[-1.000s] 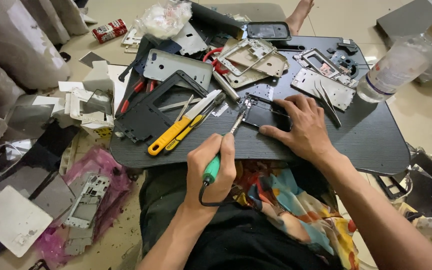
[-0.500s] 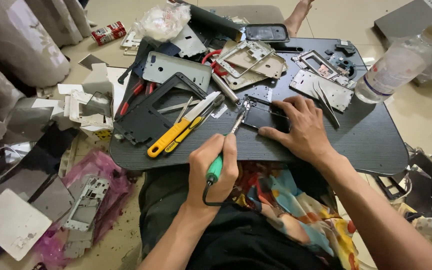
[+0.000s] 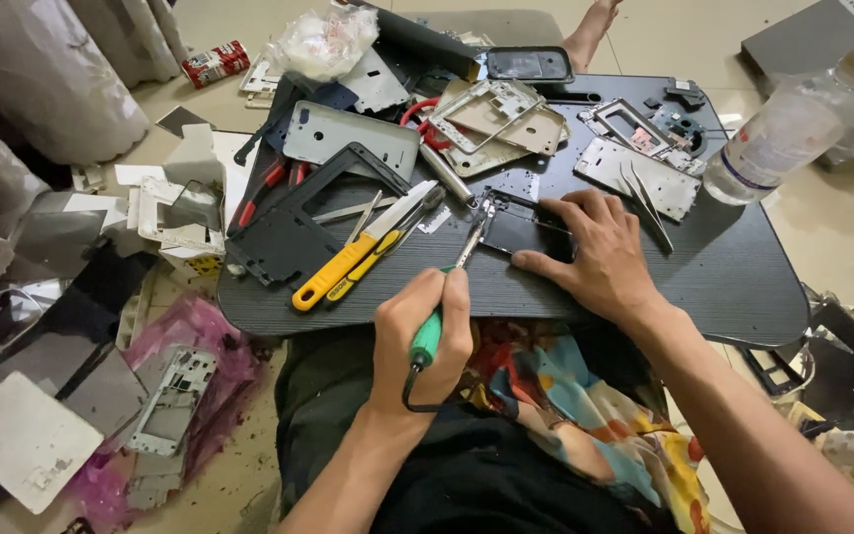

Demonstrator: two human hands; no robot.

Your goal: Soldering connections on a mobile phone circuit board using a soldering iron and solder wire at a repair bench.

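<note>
Hands unmoved — left hand grips soldering iron.

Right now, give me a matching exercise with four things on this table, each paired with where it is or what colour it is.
Things:
1. soldering iron
2. dark phone part
3. plastic bottle
4. utility knife

Descriptions:
A. lying at the table's far right edge
B. yellow handle, lying left of the hands
C. green grip, held in the left hand
D. pressed down under the right hand

Pairs: 1-C, 2-D, 3-A, 4-B
</note>
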